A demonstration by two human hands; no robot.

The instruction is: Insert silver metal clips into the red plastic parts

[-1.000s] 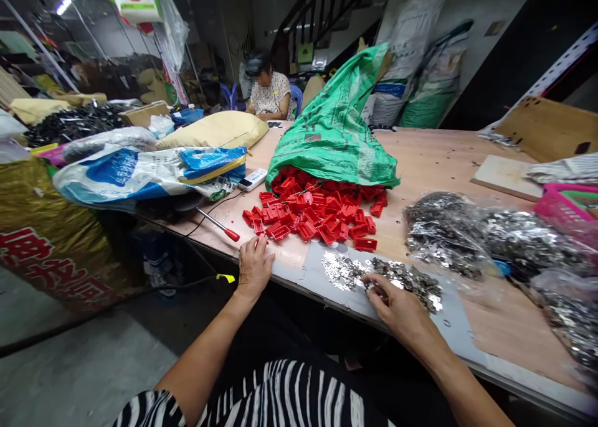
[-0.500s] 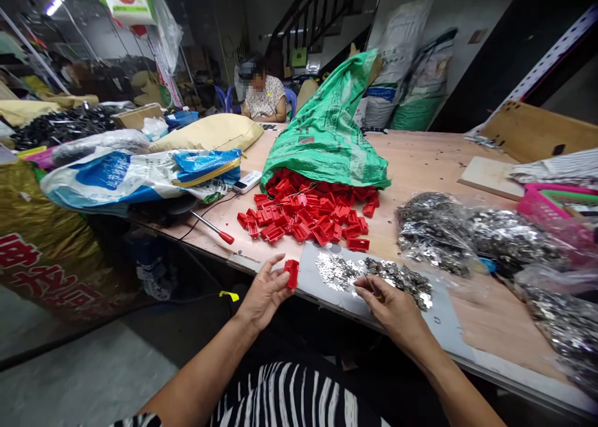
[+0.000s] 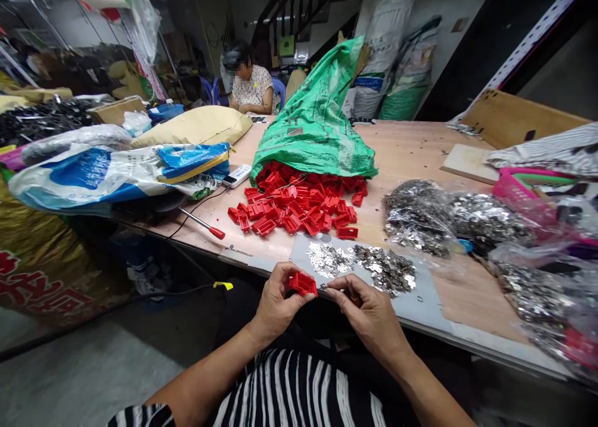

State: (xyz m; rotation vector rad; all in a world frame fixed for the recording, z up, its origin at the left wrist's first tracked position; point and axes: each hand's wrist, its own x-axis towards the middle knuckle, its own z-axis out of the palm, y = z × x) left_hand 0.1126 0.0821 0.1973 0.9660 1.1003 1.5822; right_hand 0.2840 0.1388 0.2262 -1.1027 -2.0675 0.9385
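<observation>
My left hand point(image 3: 275, 302) is closed on a red plastic housing point(image 3: 303, 284), a small open-topped box, pinched between thumb and fingers just off the table's front edge. Close to its right, my right hand point(image 3: 374, 312) pinches a small metal piece point(image 3: 322, 287), whose tip points at the housing with a narrow gap between. Part of a brownish-yellow object, perhaps a tool handle, shows inside the right hand's curled fingers. Loose flat metal pieces point(image 3: 385, 271) lie in two heaps on the grey sheet point(image 3: 427, 296). Behind them, many red housings point(image 3: 299, 206) spill from a green woven sack point(image 3: 313, 134).
Clear bags of metal parts point(image 3: 415, 218) and a pink basket point(image 3: 509, 184) stand at the right. To the left are a red-tipped lever point(image 3: 215, 231), a white device point(image 3: 237, 175) and a blue-white sack point(image 3: 93, 172). Another person point(image 3: 252, 88) sits across the table point(image 3: 402, 147).
Both hands have come together in front of me. The right hand has left the metal heap with a small piece. The left hand has turned the red housing. The view has shifted slightly.
</observation>
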